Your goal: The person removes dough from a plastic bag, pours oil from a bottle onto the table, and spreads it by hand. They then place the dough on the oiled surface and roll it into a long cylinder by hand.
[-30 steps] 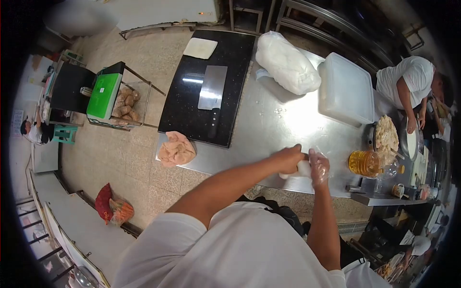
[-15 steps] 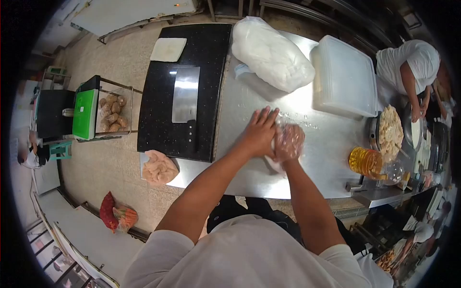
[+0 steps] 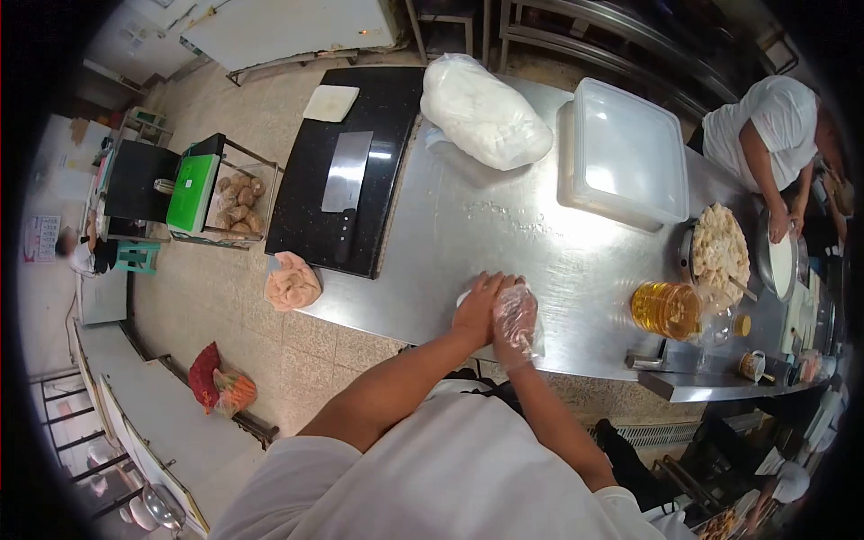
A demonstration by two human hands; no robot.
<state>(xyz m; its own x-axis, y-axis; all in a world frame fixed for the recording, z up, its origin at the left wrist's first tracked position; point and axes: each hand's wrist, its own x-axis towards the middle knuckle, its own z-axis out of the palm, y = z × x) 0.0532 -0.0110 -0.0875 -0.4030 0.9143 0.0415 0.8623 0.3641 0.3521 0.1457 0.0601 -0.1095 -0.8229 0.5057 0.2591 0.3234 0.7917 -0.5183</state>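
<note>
Both hands are side by side at the near edge of the steel table, over a white cloth. My left hand has its fingers together, closed on the cloth's left part and touching the other hand. A clear plastic glove covers my right hand, which is closed on the cloth; much of the cloth is hidden beneath the hands. Water drops lie on the steel beyond them.
Left: black board, cleaver, white block, pink cloth. Back: white bag, lidded plastic container. Right: oil bottle, bowl of pale food, and a co-worker handling a pan.
Both hands and the cloth have moved back toward my body, to the table's near edge. My left hand's fingers, spread before, are now together. The view has shifted.
</note>
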